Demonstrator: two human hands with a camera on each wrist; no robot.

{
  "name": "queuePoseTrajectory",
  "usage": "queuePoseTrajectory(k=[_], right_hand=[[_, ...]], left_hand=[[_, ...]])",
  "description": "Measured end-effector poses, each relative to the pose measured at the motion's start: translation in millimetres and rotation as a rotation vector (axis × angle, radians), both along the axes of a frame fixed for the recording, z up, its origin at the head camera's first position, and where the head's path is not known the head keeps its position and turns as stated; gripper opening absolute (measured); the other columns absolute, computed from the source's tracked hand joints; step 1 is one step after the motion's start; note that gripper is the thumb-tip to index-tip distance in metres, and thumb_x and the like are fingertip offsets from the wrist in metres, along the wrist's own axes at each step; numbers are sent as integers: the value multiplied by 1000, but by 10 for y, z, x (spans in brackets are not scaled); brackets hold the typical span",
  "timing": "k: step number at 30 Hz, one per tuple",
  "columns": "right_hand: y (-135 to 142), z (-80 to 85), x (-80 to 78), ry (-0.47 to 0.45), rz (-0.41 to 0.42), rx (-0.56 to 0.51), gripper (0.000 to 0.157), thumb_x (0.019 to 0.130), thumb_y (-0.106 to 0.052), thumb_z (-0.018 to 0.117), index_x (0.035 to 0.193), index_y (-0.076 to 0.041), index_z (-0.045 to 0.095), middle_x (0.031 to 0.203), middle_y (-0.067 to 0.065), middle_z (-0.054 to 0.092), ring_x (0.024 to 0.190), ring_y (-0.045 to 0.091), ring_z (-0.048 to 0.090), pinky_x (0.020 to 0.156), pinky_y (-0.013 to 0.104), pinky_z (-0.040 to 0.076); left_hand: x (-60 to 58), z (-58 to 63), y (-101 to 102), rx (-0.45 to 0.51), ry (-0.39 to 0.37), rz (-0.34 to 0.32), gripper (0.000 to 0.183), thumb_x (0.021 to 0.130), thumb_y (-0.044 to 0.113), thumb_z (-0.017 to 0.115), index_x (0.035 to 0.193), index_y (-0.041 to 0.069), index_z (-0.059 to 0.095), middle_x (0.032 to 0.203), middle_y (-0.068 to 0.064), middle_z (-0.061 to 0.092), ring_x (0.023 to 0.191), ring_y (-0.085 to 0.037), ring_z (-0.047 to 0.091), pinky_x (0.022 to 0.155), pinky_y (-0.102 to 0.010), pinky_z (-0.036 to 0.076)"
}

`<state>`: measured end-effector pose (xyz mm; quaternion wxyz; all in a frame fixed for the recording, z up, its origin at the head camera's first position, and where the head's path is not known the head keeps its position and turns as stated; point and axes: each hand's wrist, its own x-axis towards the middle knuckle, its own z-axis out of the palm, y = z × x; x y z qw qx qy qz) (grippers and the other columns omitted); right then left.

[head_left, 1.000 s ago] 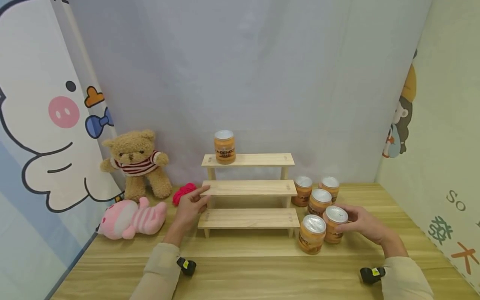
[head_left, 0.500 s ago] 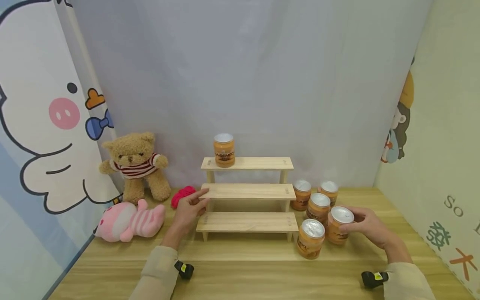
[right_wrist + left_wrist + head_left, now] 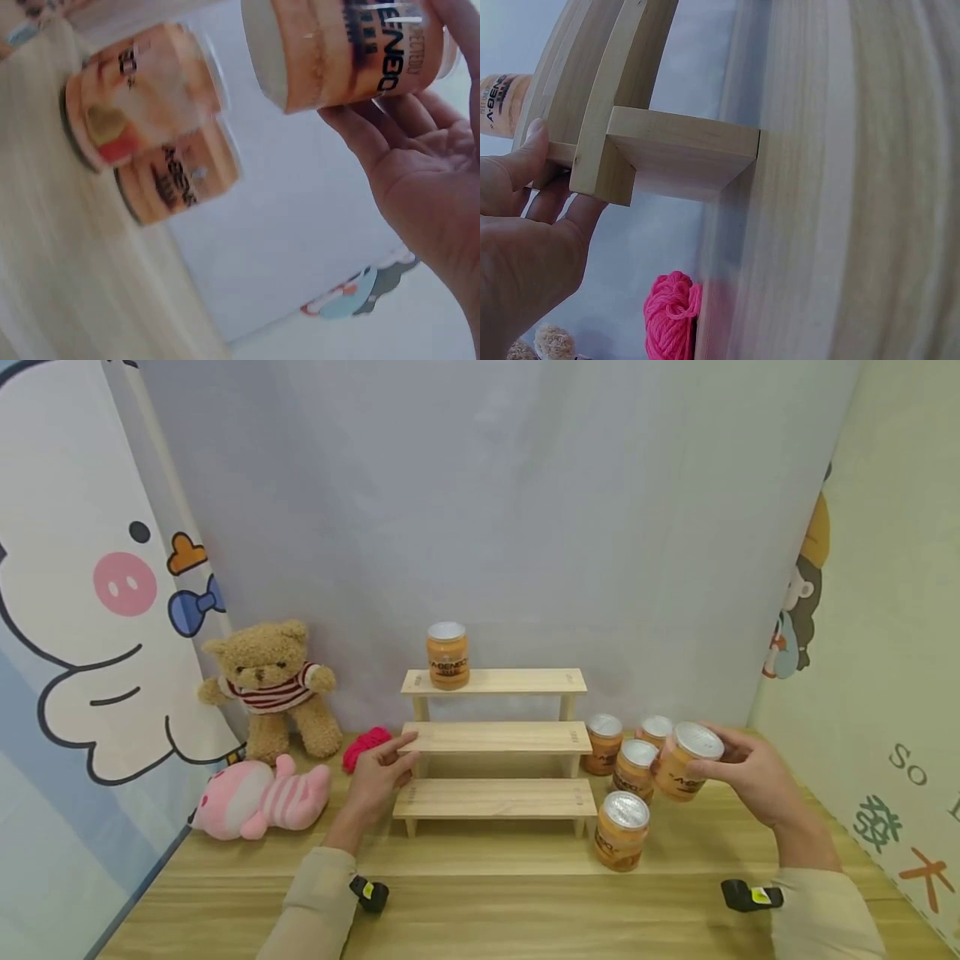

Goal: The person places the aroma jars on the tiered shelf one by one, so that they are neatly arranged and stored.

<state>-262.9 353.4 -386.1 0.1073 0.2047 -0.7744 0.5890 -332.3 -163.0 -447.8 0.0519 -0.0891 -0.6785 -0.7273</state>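
My right hand [image 3: 761, 777] grips an orange-labelled can [image 3: 681, 770] with a silver lid, thumb on the near side. The can tilts a little and hangs clear of the table, its pale base [image 3: 266, 56] showing in the right wrist view. My left hand [image 3: 378, 777] pinches the left end of the middle step of a three-tier wooden display stand [image 3: 495, 737], thumb on top and fingers beneath. One matching can [image 3: 448, 660] stands upright on the left of the top tier. Several more, among them the front can [image 3: 621, 835], stand on the table right of the stand.
Left of the stand are a ball of pink yarn [image 3: 366, 748], a teddy bear [image 3: 273, 689] in a striped sweater and a pink plush toy [image 3: 262, 800] lying down. A grey curtain [image 3: 525, 527] hangs behind; a printed panel [image 3: 877, 652] closes the right side.
My right hand has lifted the can from the table beside the front can, moving it up and slightly right. My left hand stays at the stand's middle step.
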Motion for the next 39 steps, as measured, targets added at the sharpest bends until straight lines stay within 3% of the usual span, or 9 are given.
queuePoseTrajectory(k=[7, 14, 23, 30, 39], right_hand=[[-353, 175, -91, -97, -102, -11, 57, 92, -8, 74, 143, 5, 51, 109, -10, 69, 99, 8, 64, 82, 21, 51], [-615, 348, -255, -150, -133, 90, 67, 89, -28, 79, 145, -2, 52, 117, -3, 66, 105, 9, 62, 87, 23, 49], [-864, 411, -450, -137, -52, 77, 59, 85, -23, 83, 133, 1, 59, 112, 4, 68, 101, 17, 65, 83, 29, 53], [-1067, 447, -566, -173, -25, 62, 59, 86, -22, 82, 135, 2, 57, 123, 14, 62, 109, 19, 62, 93, 35, 49], [-1250, 591, -683, -176, -23, 81, 63, 87, -25, 81, 138, 1, 56, 129, 19, 59, 123, 33, 56, 102, 50, 43]], left_hand=[[4, -21, 6, 4, 31, -1, 42, 97, 3, 66, 137, -5, 58, 68, 1, 42, 62, -16, 38, 58, -27, 36], [-1, -25, 12, 39, 90, -27, 42, 97, 1, 65, 136, -10, 56, 65, 4, 39, 57, -11, 36, 56, -27, 34], [-6, 7, 19, 17, -13, -5, 42, 97, 1, 65, 138, -6, 56, 67, 0, 36, 61, -14, 35, 59, -27, 36], [6, 0, 12, 20, -4, -1, 42, 97, 1, 65, 137, -6, 57, 67, 0, 37, 60, -13, 36, 59, -26, 35], [-12, -13, -5, 15, -6, -1, 42, 97, 1, 65, 137, -6, 57, 68, 0, 37, 61, -12, 37, 58, -25, 36]])
